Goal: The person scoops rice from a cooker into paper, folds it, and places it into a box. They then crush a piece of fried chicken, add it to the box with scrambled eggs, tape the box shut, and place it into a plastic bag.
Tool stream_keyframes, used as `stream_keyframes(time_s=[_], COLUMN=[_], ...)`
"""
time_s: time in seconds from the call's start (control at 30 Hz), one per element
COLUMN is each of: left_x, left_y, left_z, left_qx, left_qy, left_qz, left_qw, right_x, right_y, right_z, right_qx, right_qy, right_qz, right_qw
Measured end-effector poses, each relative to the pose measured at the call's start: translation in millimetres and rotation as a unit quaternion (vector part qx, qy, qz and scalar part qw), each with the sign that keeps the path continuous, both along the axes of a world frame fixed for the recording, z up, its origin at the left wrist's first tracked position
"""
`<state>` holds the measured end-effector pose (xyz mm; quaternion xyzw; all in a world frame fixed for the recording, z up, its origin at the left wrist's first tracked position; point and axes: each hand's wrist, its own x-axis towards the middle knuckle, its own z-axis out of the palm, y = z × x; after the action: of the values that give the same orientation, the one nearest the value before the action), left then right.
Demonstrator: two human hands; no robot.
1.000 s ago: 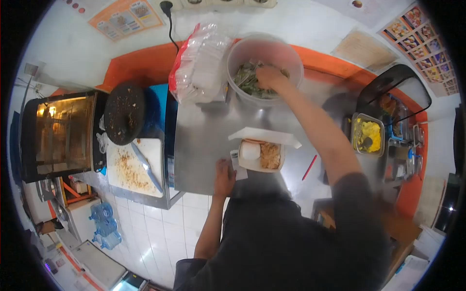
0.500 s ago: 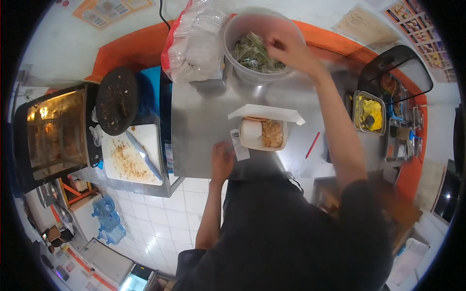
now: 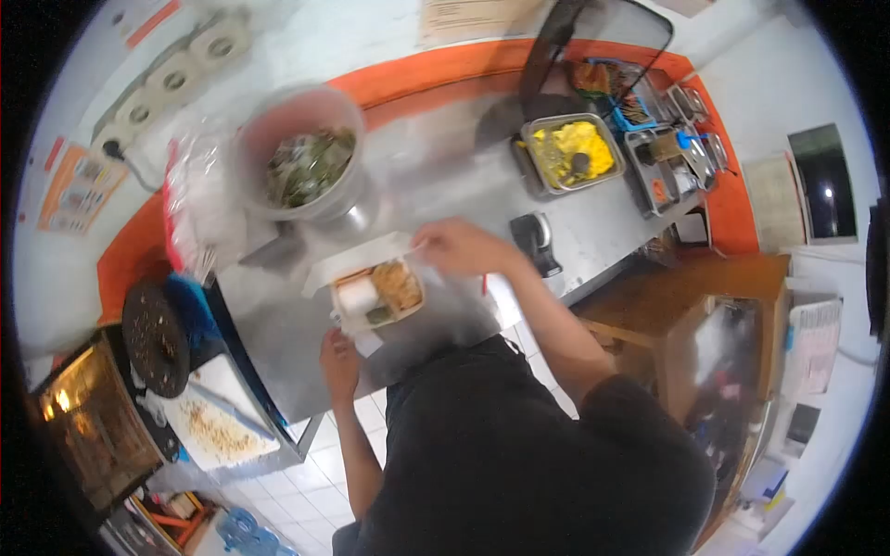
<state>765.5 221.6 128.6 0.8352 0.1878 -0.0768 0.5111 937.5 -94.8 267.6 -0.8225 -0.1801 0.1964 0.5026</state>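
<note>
An open paper takeaway box [image 3: 419,306] sits on the steel counter, its white lid flap [image 3: 357,259] raised at the back. Inside are white rice [image 3: 358,295], brown fried pieces [image 3: 396,283] and a small green packet [image 3: 378,316]. My right hand [image 3: 459,246] is closed, its fingertips at the right end of the lid flap. My left hand [image 3: 340,360] has curled fingers just off the box's front left corner, beside a white paper slip [image 3: 368,345]; I cannot tell what it pinches.
Behind the box stands a clear tub [image 3: 250,153] of green packets. A yellow-food container [image 3: 616,172] is at the back right, near a black object [image 3: 534,239] and a red pen [image 3: 484,284]. At left are a dark round lid [image 3: 154,338] and a cutting board [image 3: 222,375] with crumbs.
My right hand has come from the tub to the box's right side. A green packet now shows in the box. My view has turned right, and my left hand is closer to the box.
</note>
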Motion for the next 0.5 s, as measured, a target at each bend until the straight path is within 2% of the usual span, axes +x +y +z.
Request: stream_keyframes(time_s=[0.07, 0.1, 0.13, 0.2, 0.23, 0.3, 0.33, 0.37, 0.43, 0.47, 0.5], left_x=[-6, -9, -7, 2, 6, 21, 26, 33, 51, 60, 68], left_y=[-8, -12, -22, -61, -81, -130, -155, -182, -235, -257, -279], left_z=[-3, 0, 3, 17, 24, 30, 33, 41, 56, 59, 65], left_qx=[0.012, 0.047, 0.083, 0.054, 0.027, 0.008, -0.012, -0.005, -0.015, -0.031, -0.029], left_qy=[-0.006, 0.016, 0.038, 0.055, 0.075, 0.066, 0.063, 0.068, 0.051, 0.06, 0.063], left_qz=[-0.003, -0.03, -0.055, -0.065, -0.076, -0.094, -0.116, -0.114, -0.151, -0.165, -0.163], left_qw=[1.0, 0.998, 0.994, 0.995, 0.994, 0.993, 0.991, 0.991, 0.987, 0.984, 0.984], right_x=[20, 34, 49, 69, 73, 86, 94, 103, 118, 112, 109], right_y=[-94, -146, -204, -293, -317, -350, -366, -374, -390, -400, -408], right_z=[-8, -26, -66, -109, -128, -134, -140, -148, -162, -156, -150], right_qx=[-0.036, -0.153, -0.253, -0.416, -0.413, -0.539, -0.561, -0.556, -0.564, -0.538, -0.535], right_qy=[0.091, -0.001, -0.145, -0.131, -0.131, -0.164, -0.125, -0.122, -0.099, -0.197, -0.195], right_qz=[-0.221, -0.298, -0.347, -0.371, -0.371, -0.195, -0.092, -0.089, 0.061, 0.086, 0.088], right_qw=[0.97, 0.942, 0.892, 0.82, 0.821, 0.803, 0.813, 0.817, 0.818, 0.815, 0.817])
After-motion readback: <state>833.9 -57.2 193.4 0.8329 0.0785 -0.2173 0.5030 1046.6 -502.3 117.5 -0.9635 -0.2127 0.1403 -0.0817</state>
